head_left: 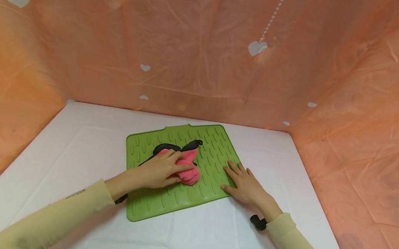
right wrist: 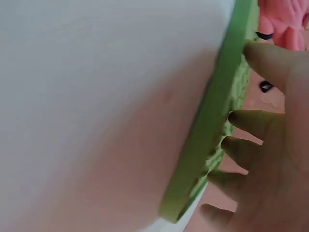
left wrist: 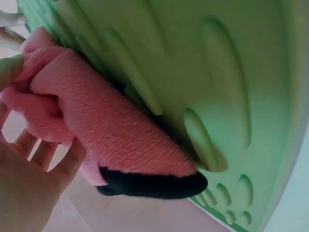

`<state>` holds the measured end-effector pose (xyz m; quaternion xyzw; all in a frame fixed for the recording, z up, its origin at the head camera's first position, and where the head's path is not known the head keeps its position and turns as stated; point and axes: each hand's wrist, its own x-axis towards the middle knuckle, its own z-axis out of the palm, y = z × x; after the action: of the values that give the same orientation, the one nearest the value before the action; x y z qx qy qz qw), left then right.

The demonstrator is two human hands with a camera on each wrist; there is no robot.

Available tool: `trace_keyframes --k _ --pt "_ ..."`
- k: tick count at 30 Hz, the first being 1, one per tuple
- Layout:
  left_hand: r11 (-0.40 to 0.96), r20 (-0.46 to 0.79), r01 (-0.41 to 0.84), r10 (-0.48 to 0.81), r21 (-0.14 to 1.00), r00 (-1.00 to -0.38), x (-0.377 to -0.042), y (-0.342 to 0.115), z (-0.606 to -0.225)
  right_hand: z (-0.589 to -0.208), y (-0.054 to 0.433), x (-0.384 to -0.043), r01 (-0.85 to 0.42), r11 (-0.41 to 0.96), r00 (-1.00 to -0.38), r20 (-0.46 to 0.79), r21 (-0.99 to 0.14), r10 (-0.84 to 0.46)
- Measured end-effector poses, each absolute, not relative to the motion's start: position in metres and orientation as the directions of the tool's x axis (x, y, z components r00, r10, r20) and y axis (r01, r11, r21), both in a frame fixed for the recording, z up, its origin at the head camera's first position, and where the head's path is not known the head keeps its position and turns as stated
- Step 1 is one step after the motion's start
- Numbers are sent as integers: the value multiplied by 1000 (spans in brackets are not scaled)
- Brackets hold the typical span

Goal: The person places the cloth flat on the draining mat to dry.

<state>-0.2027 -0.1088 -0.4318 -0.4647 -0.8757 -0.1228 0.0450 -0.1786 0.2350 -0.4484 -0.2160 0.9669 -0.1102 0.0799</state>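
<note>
A green mat (head_left: 166, 201) with raised ridges lies at a slant on the white-covered table. On it is a bunched pink cloth (head_left: 189, 174) with black edging (left wrist: 154, 184). My left hand (head_left: 159, 170) grips the cloth from above, thumb and fingers around its folds in the left wrist view. The hand hides part of the cloth. Over at the mat's right edge, my right hand (head_left: 246, 185) rests with fingers spread and nearly straight. In the right wrist view its fingertips (right wrist: 236, 117) touch the mat just inside the raised rim (right wrist: 205, 130).
The white tablecloth (head_left: 91, 132) surrounds the mat. Orange sheeting with pale hearts (head_left: 190, 62) hangs behind the table and along both sides. A black wrist camera (head_left: 258, 222) sticks out beside my right wrist.
</note>
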Motion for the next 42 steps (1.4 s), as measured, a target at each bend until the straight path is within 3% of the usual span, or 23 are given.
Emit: trace_keyframes --k 5,9,13,17,21,27,37,42 --pt "548 246 798 761 250 -600 -202 -112 -425 -443 227 -188 -426 846 -902 77 -322 -425" --pt "535 356 785 700 313 -619 -205 -115 -421 -433 213 -197 -430 785 -903 219 -447 -370" --pt "528 454 758 608 382 -652 -210 -121 -418 -427 193 -209 -414 700 -910 283 -582 -303" --pt "513 491 709 512 484 -705 -217 -130 -416 -428 173 -220 -421 638 -907 309 -645 -286" --pt "546 433 613 434 570 -790 -225 -143 -416 -429 156 -229 -420 612 -907 296 -670 -299" --pt "671 252 455 383 586 -889 -233 -160 -423 -435 139 -235 -440 598 -896 288 -670 -337" --pt "667 196 447 419 596 -886 -232 -168 -438 -447 132 -232 -439 635 -898 284 -636 -336" --pt "650 199 433 404 624 -893 -233 -170 -435 -448 134 -232 -402 621 -915 263 -673 -307"
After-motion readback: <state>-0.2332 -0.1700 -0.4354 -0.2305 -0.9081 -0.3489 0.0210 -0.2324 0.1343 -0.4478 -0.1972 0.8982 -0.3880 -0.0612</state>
